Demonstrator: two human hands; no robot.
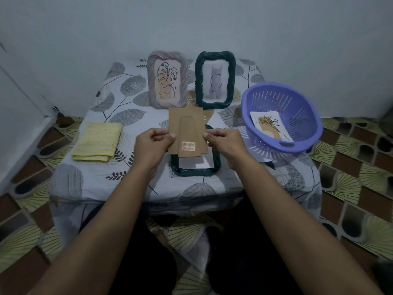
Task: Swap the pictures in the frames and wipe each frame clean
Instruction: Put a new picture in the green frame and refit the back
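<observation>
Surface (pixel 89 182): draped in a leaf-print sheet, with bare room along the near edge and at the near-left corner.
Basket (pixel 302 99): purple, at the right edge, tipped toward the person.
Pale frame (pixel 153 81): stands at the back with its long axis upright, holding a leaf drawing.
Dark frame (pixel 198 81): stands just beside it to the right, upright, holding a cat picture.
Flat frame (pixel 191 172): dark green, lies face down near the front edge.
Yellow cloth (pixel 97 141): folded, by the left edge.
Backing board (pixel 189 128): held above the flat frame, long axis pointing away from the person, stand flap facing up, sticker at the near end.
Hands: left hand (pixel 152 141) and right hand (pixel 225 142) each pinch a side edge of the board.
Loose picture (pixel 270 126): lies inside the basket.
</observation>
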